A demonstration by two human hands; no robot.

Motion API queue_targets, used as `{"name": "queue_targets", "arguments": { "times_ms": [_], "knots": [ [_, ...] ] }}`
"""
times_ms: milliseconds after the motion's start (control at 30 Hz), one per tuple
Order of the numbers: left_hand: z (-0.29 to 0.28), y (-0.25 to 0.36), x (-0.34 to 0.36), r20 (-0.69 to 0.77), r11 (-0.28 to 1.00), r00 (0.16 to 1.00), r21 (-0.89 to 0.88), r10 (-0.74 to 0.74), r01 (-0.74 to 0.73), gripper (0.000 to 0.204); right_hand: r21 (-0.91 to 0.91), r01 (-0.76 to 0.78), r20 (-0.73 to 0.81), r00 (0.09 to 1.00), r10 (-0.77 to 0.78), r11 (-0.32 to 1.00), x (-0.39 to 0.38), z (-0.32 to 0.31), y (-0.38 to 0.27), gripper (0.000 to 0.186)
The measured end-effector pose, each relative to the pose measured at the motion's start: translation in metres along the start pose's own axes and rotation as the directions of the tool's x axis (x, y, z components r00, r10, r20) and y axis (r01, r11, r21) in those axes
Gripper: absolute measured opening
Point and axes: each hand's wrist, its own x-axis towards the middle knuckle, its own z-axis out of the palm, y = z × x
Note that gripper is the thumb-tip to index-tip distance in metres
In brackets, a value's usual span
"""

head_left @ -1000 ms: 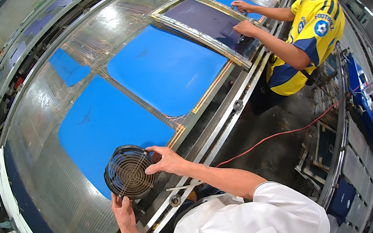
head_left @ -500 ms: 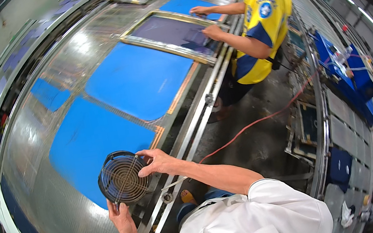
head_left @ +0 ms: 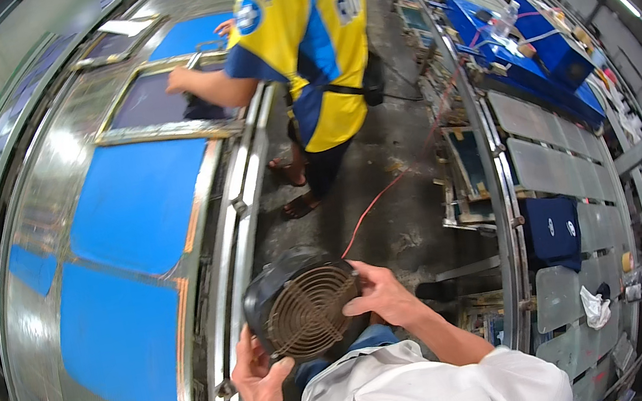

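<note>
Between my two hands is a round black fan (head_left: 305,302) with a brown wire grille of concentric rings turned up toward me. My left hand (head_left: 259,375) grips its lower left rim, thumb near the grille's edge. On the other side my right hand (head_left: 380,293) pinches the right rim, with the thumb by the grille. I hold the fan over the aisle floor, just right of the metal rail (head_left: 248,175) along the printing table. Blue fabric panels (head_left: 141,202) lie flat on that table to my left.
Ahead, a co-worker in a yellow and blue shirt (head_left: 301,41) leans over a framed screen (head_left: 153,127) on the table. A red hose (head_left: 374,207) runs along the floor. To the right stands a rack of panels (head_left: 534,120), with folded dark blue cloth (head_left: 554,232) and a white rag (head_left: 596,307).
The fan has moved right, from over the table's edge to over the aisle, still in both hands. My view has turned right. The co-worker now reaches farther across the screen.
</note>
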Motion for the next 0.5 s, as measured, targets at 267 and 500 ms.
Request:
{"name": "queue_targets", "arguments": {
  "times_ms": [267,500],
  "knots": [
    [0.206,-0.012,0.074,0.466,0.987,0.885,0.138,0.009,-0.083,0.083,0.115,0.236,-0.437,0.884,-0.165,0.965,-0.067,-0.176,-0.054,0.064],
    [0.344,-0.003,0.140,0.656,0.960,0.749,0.143,0.089,-0.239,0.081,0.087,0.471,-0.583,0.739,-0.339,0.878,-0.067,-0.272,-0.106,0.054]
  ]
}}
